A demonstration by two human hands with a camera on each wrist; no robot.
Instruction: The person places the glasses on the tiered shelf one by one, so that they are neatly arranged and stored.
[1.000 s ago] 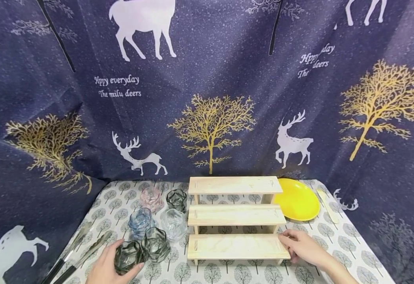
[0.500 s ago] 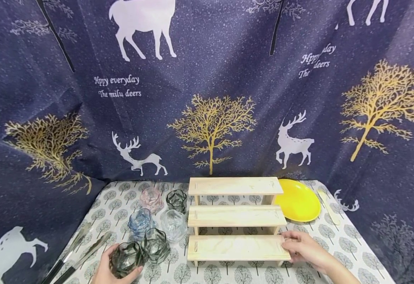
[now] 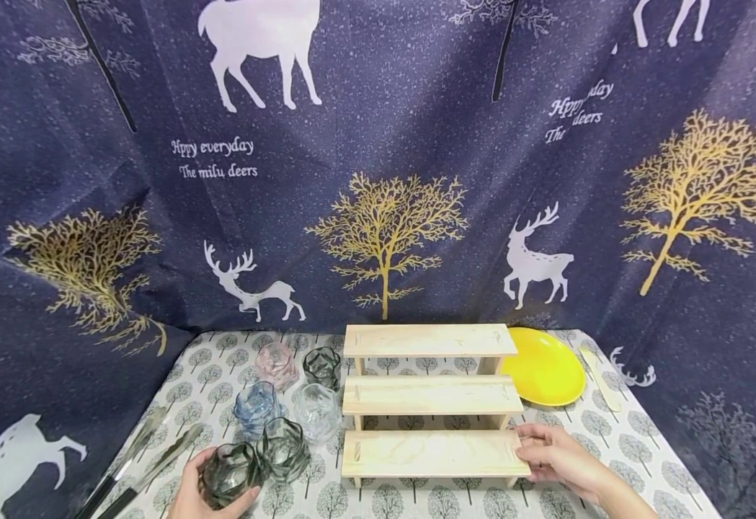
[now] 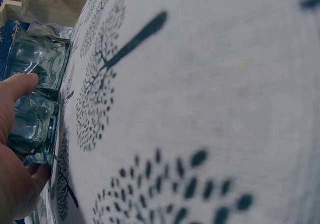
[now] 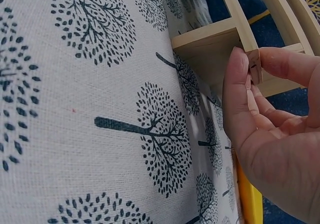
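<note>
One smoky glass tumbler was left of the three-tier wooden stand, and the left hand curled fingers and thumb round it; the right hand pinched the bottom shelf's right end between thumb and fingers.

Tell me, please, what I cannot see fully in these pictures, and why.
Head view: left edge of the yellow plate, hidden by the wooden rack.
Head view: handle ends of the black-handled utensils, cut off by the bottom edge.
Left wrist view: part of the left hand, cut off by the left edge.
Right wrist view: part of the wooden rack, cut off by the top edge.
</note>
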